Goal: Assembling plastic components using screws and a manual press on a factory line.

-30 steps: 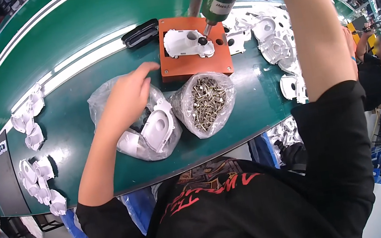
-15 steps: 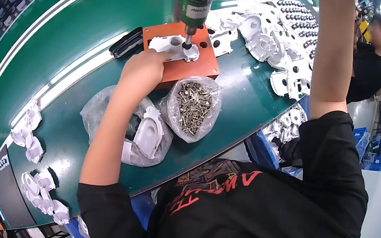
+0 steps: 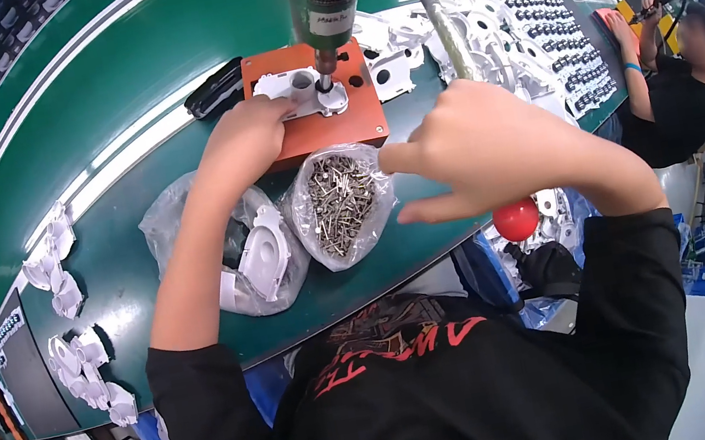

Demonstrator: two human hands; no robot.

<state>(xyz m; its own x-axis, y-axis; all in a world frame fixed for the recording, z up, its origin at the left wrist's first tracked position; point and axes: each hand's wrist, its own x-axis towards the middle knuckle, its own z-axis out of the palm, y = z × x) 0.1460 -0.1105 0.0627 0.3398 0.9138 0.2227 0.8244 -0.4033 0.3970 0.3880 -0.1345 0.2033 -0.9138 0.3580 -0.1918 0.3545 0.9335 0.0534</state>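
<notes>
My left hand (image 3: 248,140) holds a white plastic part (image 3: 293,86) by its near left edge, with the fingers curled against it. The part lies on an orange fixture block (image 3: 367,110). The metal ram (image 3: 326,61) of a green hand press (image 3: 325,1) is down on the part's round right end, where a small black piece (image 3: 324,87) shows. My right hand (image 3: 479,143) is over the press lever (image 3: 443,28), index finger and thumb stretched apart toward a clear bag of screws (image 3: 340,203). Its other fingers are hidden. A red ball knob (image 3: 516,220) shows below that hand.
Another clear bag (image 3: 260,254) with white parts lies left of the screws. Black parts (image 3: 216,91) sit beside the block. White parts (image 3: 484,30) and rows of small black pieces (image 3: 561,45) cover the right side. More white parts (image 3: 58,269) stand left. A co-worker (image 3: 676,91) is at far right.
The lever has swung down from the upper right, and my right hand has come down with it toward the screws. My left hand stays at the white part. The view has shifted slightly.
</notes>
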